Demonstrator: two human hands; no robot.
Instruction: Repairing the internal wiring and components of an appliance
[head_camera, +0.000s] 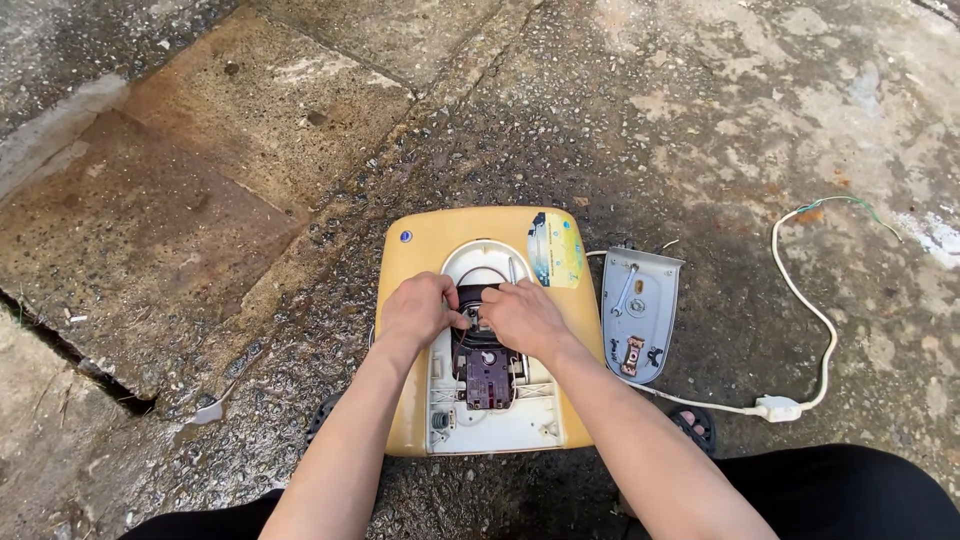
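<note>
Yellow case (410, 300) lies flat on the wet stone ground (200, 200), right in front of the person, with its open side up. That way you can look down into it. It sits between the person's knees, so both arms reach it with ease.

Start at the left. The ground there is brown and damp, with a dark crack (70, 355) in it. Next comes the left hand (418, 308). Its fingers are curled close together and press on a dark part (478, 296) in the white middle (500, 415) of the case. It may be holding that part steady. The right hand (522, 315) meets it from the other side. Its fingers are bent and pinched on the same small part, but I cannot tell just what they grip. Below the hands sits a purple-brown block (488, 377) with wires.

To the right of the case lies a grey cover (640, 310), inside up, just beside it and out of the way. A small spanner (626, 290) rests in it, so it stays handy. Farther right a white cord (815, 320) loops over the ground to a white plug (778, 408).
</note>
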